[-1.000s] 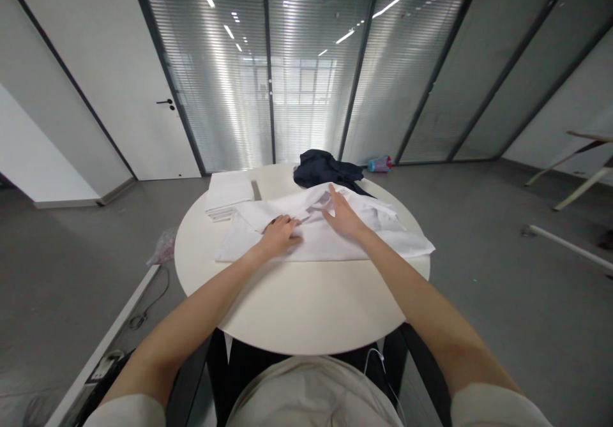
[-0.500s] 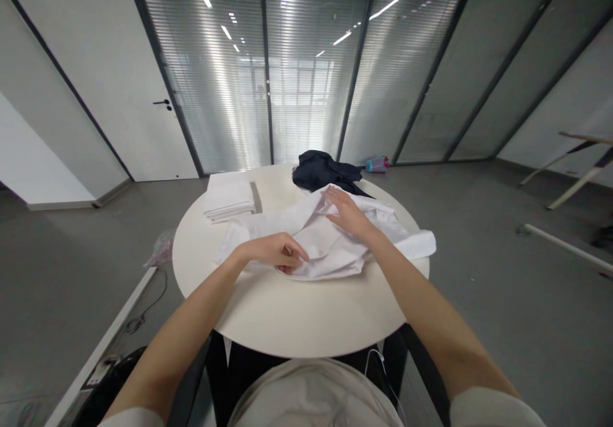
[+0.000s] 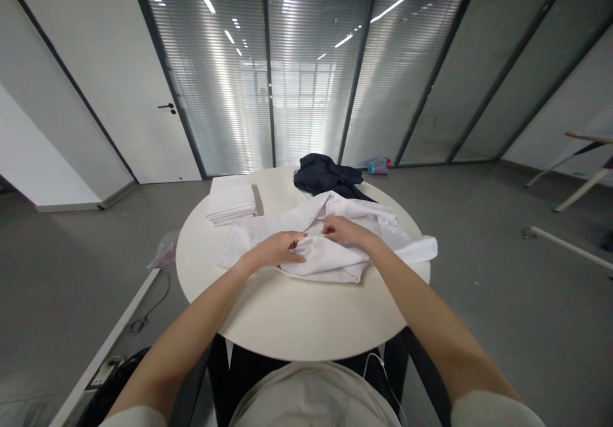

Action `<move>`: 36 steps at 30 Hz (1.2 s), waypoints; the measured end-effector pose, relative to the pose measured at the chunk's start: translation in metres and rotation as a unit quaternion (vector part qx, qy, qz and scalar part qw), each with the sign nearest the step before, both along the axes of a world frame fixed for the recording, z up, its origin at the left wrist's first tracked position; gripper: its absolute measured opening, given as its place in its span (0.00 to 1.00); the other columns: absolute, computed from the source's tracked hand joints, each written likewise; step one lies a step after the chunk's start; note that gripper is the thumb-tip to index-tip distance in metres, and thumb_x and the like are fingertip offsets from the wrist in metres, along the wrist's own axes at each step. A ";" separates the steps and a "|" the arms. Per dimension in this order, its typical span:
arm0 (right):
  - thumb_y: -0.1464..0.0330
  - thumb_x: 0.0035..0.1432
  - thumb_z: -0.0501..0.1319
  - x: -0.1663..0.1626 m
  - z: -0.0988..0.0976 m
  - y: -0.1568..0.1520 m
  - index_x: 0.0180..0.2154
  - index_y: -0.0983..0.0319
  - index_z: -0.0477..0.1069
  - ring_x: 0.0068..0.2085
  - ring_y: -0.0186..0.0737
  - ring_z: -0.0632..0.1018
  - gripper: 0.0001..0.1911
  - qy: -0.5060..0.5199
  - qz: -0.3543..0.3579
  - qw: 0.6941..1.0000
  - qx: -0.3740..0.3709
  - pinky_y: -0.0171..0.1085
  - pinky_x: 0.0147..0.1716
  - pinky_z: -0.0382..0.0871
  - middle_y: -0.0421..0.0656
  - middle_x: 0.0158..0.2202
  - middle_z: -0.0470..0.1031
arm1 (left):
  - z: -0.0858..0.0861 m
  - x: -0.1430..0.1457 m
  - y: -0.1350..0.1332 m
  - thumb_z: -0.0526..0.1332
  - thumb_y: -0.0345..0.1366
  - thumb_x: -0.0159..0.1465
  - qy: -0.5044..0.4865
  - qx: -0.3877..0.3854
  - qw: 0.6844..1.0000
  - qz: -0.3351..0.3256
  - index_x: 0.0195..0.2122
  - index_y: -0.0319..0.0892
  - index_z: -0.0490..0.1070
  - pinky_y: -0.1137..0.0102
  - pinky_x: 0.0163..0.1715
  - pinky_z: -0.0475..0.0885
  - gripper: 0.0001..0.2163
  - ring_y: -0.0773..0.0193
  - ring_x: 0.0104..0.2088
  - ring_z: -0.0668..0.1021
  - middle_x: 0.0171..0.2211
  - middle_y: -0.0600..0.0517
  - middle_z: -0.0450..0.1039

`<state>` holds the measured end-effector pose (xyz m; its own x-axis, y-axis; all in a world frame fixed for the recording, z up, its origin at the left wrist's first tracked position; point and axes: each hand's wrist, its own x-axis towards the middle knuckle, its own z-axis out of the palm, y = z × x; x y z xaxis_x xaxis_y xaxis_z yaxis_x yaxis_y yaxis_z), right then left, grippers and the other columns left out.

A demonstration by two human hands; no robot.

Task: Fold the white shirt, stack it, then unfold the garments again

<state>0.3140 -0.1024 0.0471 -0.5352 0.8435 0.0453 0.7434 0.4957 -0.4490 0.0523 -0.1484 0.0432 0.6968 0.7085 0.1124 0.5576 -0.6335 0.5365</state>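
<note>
A white shirt [image 3: 383,229] lies crumpled across the middle of a round white table [image 3: 297,318]. My left hand [image 3: 278,248] rests on its near left part, fingers bent and closed on a fold of the cloth. Close beside it, my right hand [image 3: 342,230] has its fingers curled into the shirt near its middle. The two hands are almost touching. A dark navy garment [image 3: 323,175] sits bunched at the table's far edge, behind the shirt.
A stack of folded white cloth [image 3: 230,200] lies at the table's far left. A coloured bottle [image 3: 379,166] lies on the grey floor by the glass wall. Cables [image 3: 143,315] and a plastic bag [image 3: 165,248] are on the floor left of the table.
The shirt lay flat under both hands; my left hand has pulled its near edge up and over, my right hand has drawn back toward me, and the cloth is now bunched.
</note>
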 end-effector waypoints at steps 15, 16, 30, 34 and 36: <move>0.69 0.65 0.58 -0.003 0.009 -0.008 0.32 0.62 0.79 0.37 0.42 0.76 0.13 -0.032 0.037 0.989 0.136 0.37 0.37 0.63 0.46 0.36 0.76 | 0.028 0.003 -0.022 0.57 0.27 0.61 -0.088 0.026 0.995 -0.046 0.36 0.43 0.67 0.73 0.34 0.64 0.05 0.67 0.30 0.69 0.31 0.56 0.69; 0.69 0.65 0.58 -0.003 0.009 -0.007 0.33 0.61 0.79 0.38 0.42 0.76 0.12 -0.021 0.017 0.987 0.160 0.37 0.38 0.63 0.46 0.37 0.75 | 0.029 0.004 -0.025 0.59 0.28 0.61 -0.083 0.013 0.995 -0.062 0.38 0.43 0.68 0.73 0.35 0.65 0.05 0.67 0.32 0.71 0.32 0.55 0.70; 0.52 0.71 0.45 0.015 0.020 0.010 0.39 0.57 0.60 0.48 0.44 0.75 0.17 0.438 -0.234 0.806 0.322 0.46 0.51 0.67 0.48 0.45 0.74 | 0.023 0.009 -0.025 0.71 0.41 0.58 0.033 0.057 0.998 -0.023 0.53 0.45 0.72 0.61 0.50 0.69 0.22 0.52 0.48 0.76 0.47 0.47 0.73; 0.51 0.70 0.47 0.018 0.027 0.006 0.38 0.56 0.58 0.49 0.44 0.76 0.16 0.484 -0.245 0.773 0.327 0.49 0.54 0.66 0.47 0.46 0.75 | 0.018 0.003 -0.018 0.71 0.39 0.58 0.081 0.106 0.990 0.038 0.44 0.43 0.75 0.56 0.49 0.70 0.15 0.51 0.46 0.75 0.46 0.46 0.71; 0.52 0.70 0.47 0.017 0.029 0.003 0.38 0.55 0.57 0.46 0.44 0.77 0.15 0.502 -0.230 0.777 0.301 0.48 0.52 0.67 0.45 0.42 0.77 | 0.014 0.001 -0.016 0.67 0.35 0.62 0.079 0.101 0.990 0.056 0.43 0.42 0.73 0.55 0.49 0.71 0.09 0.52 0.46 0.76 0.47 0.46 0.71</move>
<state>0.3311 -0.0999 0.0760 0.3778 0.5994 0.7057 0.3282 0.6260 -0.7074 0.0538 -0.1647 0.0574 0.6360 0.7558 0.1555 0.6967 -0.6491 0.3053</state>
